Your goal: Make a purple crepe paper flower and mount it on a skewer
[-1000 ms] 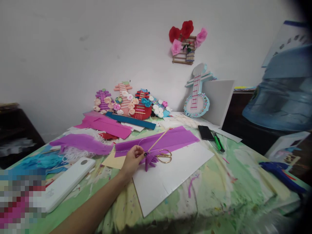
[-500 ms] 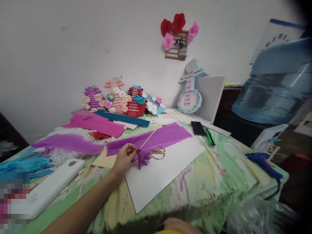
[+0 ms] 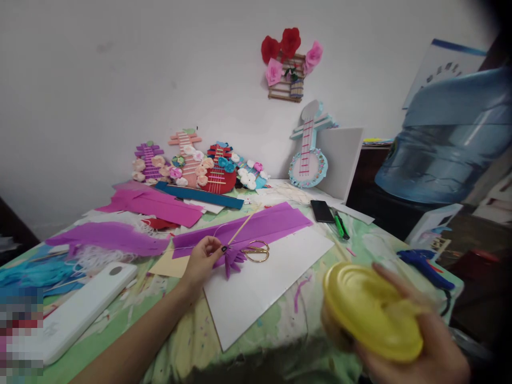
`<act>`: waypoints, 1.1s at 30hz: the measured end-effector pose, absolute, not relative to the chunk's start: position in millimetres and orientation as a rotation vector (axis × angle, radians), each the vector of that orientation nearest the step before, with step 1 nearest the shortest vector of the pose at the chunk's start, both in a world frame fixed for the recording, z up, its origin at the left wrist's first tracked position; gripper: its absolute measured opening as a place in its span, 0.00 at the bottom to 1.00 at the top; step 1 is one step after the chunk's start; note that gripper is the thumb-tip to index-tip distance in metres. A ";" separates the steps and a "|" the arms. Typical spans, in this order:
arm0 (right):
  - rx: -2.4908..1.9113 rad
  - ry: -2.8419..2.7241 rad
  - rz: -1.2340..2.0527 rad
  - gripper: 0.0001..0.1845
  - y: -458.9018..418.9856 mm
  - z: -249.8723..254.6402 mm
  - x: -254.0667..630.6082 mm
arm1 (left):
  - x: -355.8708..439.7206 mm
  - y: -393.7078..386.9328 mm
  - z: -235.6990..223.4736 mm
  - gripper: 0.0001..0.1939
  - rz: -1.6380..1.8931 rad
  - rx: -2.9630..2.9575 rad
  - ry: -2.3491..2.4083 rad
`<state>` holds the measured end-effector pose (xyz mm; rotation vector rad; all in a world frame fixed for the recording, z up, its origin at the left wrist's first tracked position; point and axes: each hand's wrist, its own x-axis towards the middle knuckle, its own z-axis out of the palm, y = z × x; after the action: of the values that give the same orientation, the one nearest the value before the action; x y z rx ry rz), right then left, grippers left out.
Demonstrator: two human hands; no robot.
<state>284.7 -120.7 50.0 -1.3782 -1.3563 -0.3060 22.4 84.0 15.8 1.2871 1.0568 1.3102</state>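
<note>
My left hand (image 3: 202, 263) pinches a thin wooden stick (image 3: 241, 228) where a purple crepe-paper flower (image 3: 232, 263) is gathered at its lower end; the petals hang below my fingers. A thin thread or wire curves by the fingertips. Gold-handled scissors (image 3: 258, 251) lie just right of the flower on a white board (image 3: 272, 282). Behind them is a long folded purple paper strip (image 3: 264, 225). At the lower right, my right hand (image 3: 432, 341) is wrapped round a yellow, glossy disc-shaped thing (image 3: 368, 306) with raised rings. It is slightly blurred, and its underside is hidden.
A white power bank or phone-like slab (image 3: 84, 309) lies left. Further back are pink paper (image 3: 156, 205), a black phone (image 3: 322, 211), a green cutter (image 3: 341, 226) and decorated paper instruments (image 3: 218, 170). A blue glue gun (image 3: 426, 268) and large water bottle (image 3: 444, 138) are right.
My right hand has risen from the bottom edge to the lower right, bringing the yellow disc-shaped thing into view. My left hand keeps its pinch on the stick and flower. The view has shifted slightly.
</note>
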 end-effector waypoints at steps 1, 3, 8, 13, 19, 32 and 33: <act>-1.444 -1.228 -0.339 0.39 -112.7 50.3 300.2 | 22.5 83.7 15.9 0.22 1.310 1.287 1.053; -1.519 -1.001 -0.406 0.36 -92.3 51.2 333.2 | 22.9 83.7 15.0 0.22 1.316 1.291 1.048; -1.529 -0.759 -0.601 0.33 -31.7 50.3 413.7 | 23.5 85.6 9.9 0.21 1.307 1.330 1.038; -1.699 -0.749 -0.524 0.33 14.4 38.5 466.8 | 22.4 87.3 6.1 0.19 1.276 1.356 1.043; -1.755 -0.685 -0.468 0.37 40.0 24.2 488.3 | 23.4 86.7 6.7 0.19 1.300 1.334 1.037; -1.469 -0.736 -0.776 0.56 18.2 42.0 448.2 | 25.5 82.9 11.4 0.18 1.306 1.306 1.027; -1.402 -0.774 -0.815 0.51 17.2 46.7 429.4 | 25.4 83.2 10.9 0.18 1.296 1.306 1.024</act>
<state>429.4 17.2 46.7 -1.4015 -0.7736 -0.8152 25.4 83.2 10.9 1.3059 1.0240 1.2961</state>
